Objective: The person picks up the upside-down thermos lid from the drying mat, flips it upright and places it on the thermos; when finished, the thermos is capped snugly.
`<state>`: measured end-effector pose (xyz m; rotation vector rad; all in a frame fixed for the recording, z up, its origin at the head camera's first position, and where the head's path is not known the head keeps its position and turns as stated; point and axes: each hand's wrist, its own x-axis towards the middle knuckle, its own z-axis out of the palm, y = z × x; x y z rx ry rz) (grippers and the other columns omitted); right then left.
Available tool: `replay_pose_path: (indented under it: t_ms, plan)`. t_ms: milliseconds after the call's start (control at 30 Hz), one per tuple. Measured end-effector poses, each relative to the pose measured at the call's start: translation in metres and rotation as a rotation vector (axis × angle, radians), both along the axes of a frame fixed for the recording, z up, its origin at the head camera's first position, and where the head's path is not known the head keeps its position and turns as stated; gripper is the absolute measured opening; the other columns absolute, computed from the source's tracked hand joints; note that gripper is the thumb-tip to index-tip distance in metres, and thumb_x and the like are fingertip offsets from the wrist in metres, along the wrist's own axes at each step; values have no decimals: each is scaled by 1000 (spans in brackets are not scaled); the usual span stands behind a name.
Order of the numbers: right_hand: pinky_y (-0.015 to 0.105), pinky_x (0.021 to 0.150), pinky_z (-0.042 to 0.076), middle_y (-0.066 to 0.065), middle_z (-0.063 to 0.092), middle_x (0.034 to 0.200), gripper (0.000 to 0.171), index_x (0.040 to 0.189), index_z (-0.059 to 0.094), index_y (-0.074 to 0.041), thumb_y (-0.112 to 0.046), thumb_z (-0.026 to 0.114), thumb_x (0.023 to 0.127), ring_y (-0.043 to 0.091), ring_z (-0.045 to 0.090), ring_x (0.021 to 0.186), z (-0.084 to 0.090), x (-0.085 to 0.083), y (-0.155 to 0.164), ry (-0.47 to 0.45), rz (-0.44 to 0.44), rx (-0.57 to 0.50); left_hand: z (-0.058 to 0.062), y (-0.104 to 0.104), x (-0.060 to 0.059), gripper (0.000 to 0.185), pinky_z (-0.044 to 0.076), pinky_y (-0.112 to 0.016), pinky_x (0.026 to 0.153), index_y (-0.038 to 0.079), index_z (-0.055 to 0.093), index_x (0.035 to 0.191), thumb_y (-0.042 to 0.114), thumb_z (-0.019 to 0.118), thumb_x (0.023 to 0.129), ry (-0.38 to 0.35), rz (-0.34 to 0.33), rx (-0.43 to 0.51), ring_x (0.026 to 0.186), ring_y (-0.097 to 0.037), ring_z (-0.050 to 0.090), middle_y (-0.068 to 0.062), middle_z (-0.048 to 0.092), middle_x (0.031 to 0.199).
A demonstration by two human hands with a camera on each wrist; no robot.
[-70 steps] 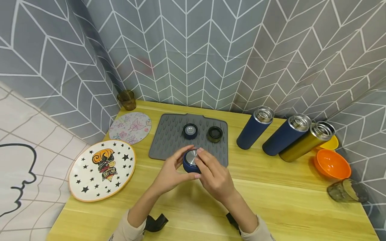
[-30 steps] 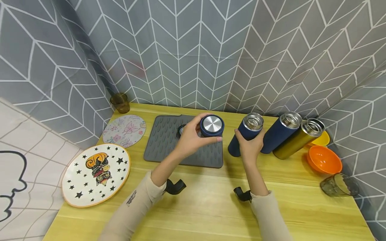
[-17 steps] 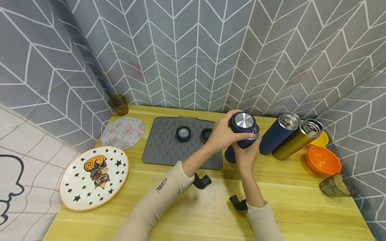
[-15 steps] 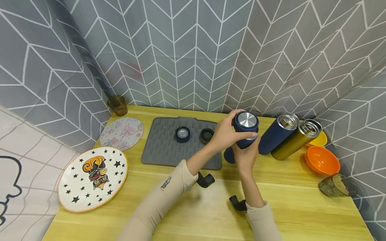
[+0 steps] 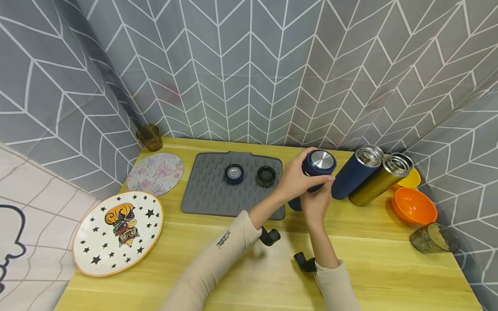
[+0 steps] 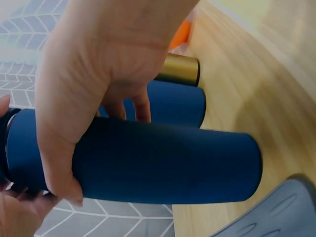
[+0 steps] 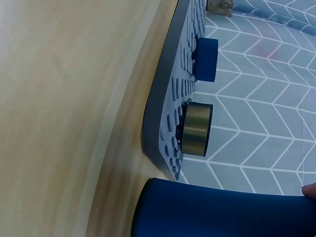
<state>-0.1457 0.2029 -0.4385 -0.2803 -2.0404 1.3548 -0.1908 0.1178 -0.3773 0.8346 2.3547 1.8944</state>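
Note:
My left hand [image 5: 293,176] grips a navy lid [image 5: 322,160] with a brushed steel top, thumb along its near side. The lid is over the mouth of a navy thermos bottle [image 6: 168,160], whose steel rim is hidden. Lower down, my right hand [image 5: 317,206] wraps round the bottle's body. In the left wrist view the right thumb lies across the bottle's side, and the left fingers [image 6: 19,212] show at the lid end. The bottle stands upright, just right of the grey mat [image 5: 212,198]. Only the bottle and a fingertip appear in the right wrist view.
On the mat lie a second navy lid [image 5: 234,173] and an olive lid [image 5: 266,176]. An uncapped navy bottle [image 5: 355,172] and a gold one [image 5: 375,185] stand to the right, near an orange bowl [image 5: 414,206] and a glass [image 5: 433,238]. A plate [image 5: 116,259] is left.
Both hands held the lid over the mat at first. My left hand has carried it right to the bottle's mouth, while my right hand has let go of it and gripped the bottle.

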Motion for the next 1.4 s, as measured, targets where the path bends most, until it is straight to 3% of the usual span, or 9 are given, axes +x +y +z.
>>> replay_pose_path:
  t_ms: [267, 500, 633, 733, 833, 933, 1067, 1200, 1400]
  plan:
    - [58, 94, 45, 26, 57, 126, 67, 136, 40, 3, -3, 77, 80, 42, 58, 114, -1, 0, 1, -16, 13, -2, -4, -8, -15, 73, 47, -22, 97, 11, 47, 145, 21, 81, 82, 14, -169, -20, 119, -17, 55, -8, 50, 137]
    - [50, 94, 45, 22, 56, 131, 75, 142, 36, 0, -8, 79, 81, 37, 57, 113, -1, -1, 3, -41, 47, -41, -8, -12, -23, 79, 48, -26, 100, 12, 39, 148, 6, 78, 80, -45, -286, 75, 121, -22, 57, -13, 49, 142]
    - [48, 87, 45, 26, 59, 119, 61, 134, 41, 6, 0, 72, 83, 38, 58, 102, -1, -2, 5, -14, 37, -10, -11, -4, -17, 93, 45, -27, 103, 16, 29, 153, 19, 84, 78, 3, -212, 16, 124, -19, 50, -12, 39, 147]
    - [51, 91, 44, 27, 58, 119, 57, 133, 42, 7, 4, 68, 82, 39, 57, 106, -2, -3, 5, -3, 41, -16, -14, 0, -15, 88, 46, -27, 100, 11, 33, 149, 22, 84, 78, 26, -158, 11, 122, -21, 51, -14, 43, 142]
    - [53, 97, 43, 25, 56, 128, 64, 137, 40, 4, 0, 71, 82, 38, 56, 116, -3, -3, 4, -16, 50, -36, -15, -1, -16, 75, 46, -31, 103, 8, 39, 145, 12, 78, 82, -11, -195, 70, 125, -24, 51, -13, 46, 142]
    - [54, 97, 42, 25, 54, 131, 68, 140, 38, 4, -1, 73, 82, 40, 55, 118, -3, -2, 4, -16, 60, -37, -14, -3, -17, 80, 44, -34, 104, 17, 38, 150, 17, 79, 81, -35, -191, 45, 126, -20, 48, -8, 39, 144]
    - [55, 99, 42, 25, 54, 132, 69, 142, 38, 3, 0, 73, 82, 40, 54, 120, -2, -2, 3, -7, 62, -44, -14, -3, -17, 83, 43, -32, 104, 17, 38, 149, 22, 83, 79, 11, -138, 36, 124, -20, 49, -9, 43, 140]
    - [53, 99, 43, 23, 54, 132, 71, 142, 37, 1, -5, 75, 83, 38, 54, 120, -3, -3, 4, -23, 58, -53, -15, -5, -16, 77, 41, -31, 109, 10, 35, 148, 12, 76, 82, 3, -217, 106, 131, -24, 47, -14, 45, 146]
    - [50, 92, 45, 25, 56, 126, 66, 138, 40, 4, 0, 73, 81, 38, 57, 111, -4, -4, 4, -14, 45, -32, -16, 0, -15, 82, 44, -30, 105, 9, 30, 149, 12, 76, 81, 54, -187, 118, 127, -27, 48, -16, 40, 145]
